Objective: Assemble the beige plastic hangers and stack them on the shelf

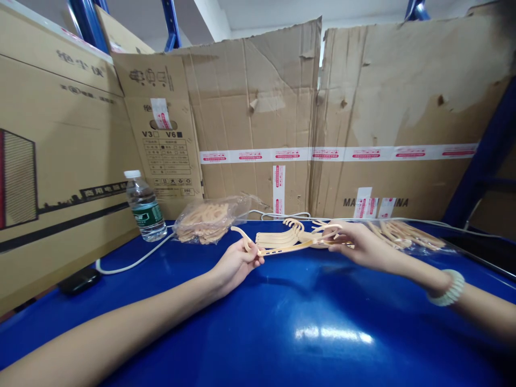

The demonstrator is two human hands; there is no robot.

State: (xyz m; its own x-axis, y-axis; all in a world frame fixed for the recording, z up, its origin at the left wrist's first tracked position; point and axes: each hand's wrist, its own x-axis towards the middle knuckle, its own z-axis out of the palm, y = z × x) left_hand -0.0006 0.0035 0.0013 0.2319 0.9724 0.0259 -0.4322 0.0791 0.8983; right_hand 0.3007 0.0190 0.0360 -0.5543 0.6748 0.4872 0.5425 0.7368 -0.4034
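My left hand (237, 263) is closed, thumb and fingers pinching the left end of a beige plastic clothes hanger (288, 249) with slots along its bar. A curved beige piece sticks up from the same grip. At the hanger's other side my right hand (360, 244) is closed on it near a curved, hook-like part; the fingers partly hide what lies there. Just behind the held hanger, several matching beige hangers (278, 238) lie lined up on the blue table (258, 328), their hooks pointing up and right.
A clear bag of beige plastic parts (207, 220) lies at the back left, beside a water bottle (145, 207). More beige pieces (407, 235) in plastic lie behind my right wrist. A white cable (137, 263), a black object (79, 280) and cardboard walls (258, 118) border the table.
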